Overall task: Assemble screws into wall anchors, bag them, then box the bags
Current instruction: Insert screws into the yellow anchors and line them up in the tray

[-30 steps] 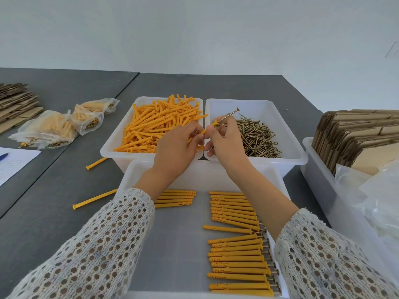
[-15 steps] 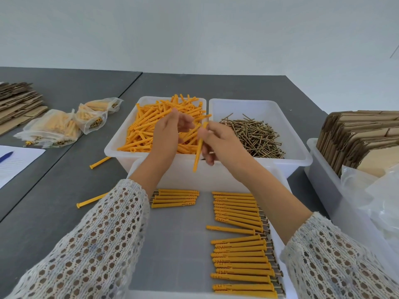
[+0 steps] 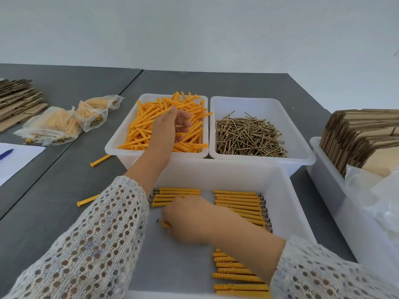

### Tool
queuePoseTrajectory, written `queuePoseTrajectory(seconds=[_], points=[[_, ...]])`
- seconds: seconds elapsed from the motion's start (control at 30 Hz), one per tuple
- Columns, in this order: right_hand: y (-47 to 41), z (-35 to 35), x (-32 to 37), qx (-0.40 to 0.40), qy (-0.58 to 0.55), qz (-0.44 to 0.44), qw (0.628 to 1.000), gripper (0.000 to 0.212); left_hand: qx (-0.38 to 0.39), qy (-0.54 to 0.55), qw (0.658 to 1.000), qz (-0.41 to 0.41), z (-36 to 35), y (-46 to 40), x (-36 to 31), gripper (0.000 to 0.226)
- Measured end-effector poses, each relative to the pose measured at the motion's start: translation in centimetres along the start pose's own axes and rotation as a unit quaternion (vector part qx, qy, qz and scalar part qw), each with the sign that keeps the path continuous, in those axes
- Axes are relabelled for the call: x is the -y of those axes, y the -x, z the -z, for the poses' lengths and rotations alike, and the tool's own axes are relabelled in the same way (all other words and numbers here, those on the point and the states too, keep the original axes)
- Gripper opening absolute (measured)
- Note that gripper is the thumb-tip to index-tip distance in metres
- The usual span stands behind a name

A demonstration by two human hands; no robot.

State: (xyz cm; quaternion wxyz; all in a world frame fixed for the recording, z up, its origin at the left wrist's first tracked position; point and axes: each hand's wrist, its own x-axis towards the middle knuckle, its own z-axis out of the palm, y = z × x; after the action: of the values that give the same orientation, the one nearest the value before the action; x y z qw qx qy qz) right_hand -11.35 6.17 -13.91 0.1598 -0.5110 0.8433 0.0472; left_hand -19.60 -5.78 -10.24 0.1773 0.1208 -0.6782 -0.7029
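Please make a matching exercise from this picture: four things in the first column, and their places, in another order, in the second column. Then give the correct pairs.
Things
1. loose orange anchors
2. loose screws
3. filled plastic bags
4. folded cardboard boxes

Places
A. standing in the bin at the far right
B. on the table at the left
C. in the back left bin, under the left hand
D. in the back right bin

Pairs: 1-C, 2-D, 3-B, 4-A
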Motion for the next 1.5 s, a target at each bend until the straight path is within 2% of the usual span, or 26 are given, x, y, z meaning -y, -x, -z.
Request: queuePoseTrajectory(seconds=[0.03,0.17,0.43,0.67,1.1,1.3,1.5], points=[[-0.2,-0.1,0.6,-0.014,0.019,0.005,1.000,0.012,0.002,-0.005,1.000,-0.001,0.0,-0.1,0.0,0.045],[-0.9,-0.4,1.3,-0.054,0.069,0.000,0.996,0.022,0.006,-0.023,1.000,-0.006,0.2,-0.2,0.3,0.043],[-1.5,-0.6,0.7,-0.101,0.104,0.018,0.989,0.026,0.017,-0.046,0.998,-0.024,-0.1,0.0,0.4,0.040],[-2.4,-1.3,-0.1,-0.155,0.092,0.034,0.983,0.031,0.023,-0.072,0.996,-0.044,-0.3,0.5,0.2,0.038],[-3.3,-2.2,-0.7,-0.177,0.037,0.023,0.983,0.023,0.030,-0.108,0.991,-0.073,-0.5,0.8,0.2,0.038],[-3.7,-2.2,-0.3,-0.172,-0.052,-0.007,0.984,0.011,0.039,-0.113,0.988,-0.093,-0.6,0.9,0.3,0.038],[-3.3,-1.9,0.1,-0.171,-0.110,-0.028,0.979,0.020,0.042,-0.126,0.986,-0.104,-0.7,1.1,0.3,0.037]])
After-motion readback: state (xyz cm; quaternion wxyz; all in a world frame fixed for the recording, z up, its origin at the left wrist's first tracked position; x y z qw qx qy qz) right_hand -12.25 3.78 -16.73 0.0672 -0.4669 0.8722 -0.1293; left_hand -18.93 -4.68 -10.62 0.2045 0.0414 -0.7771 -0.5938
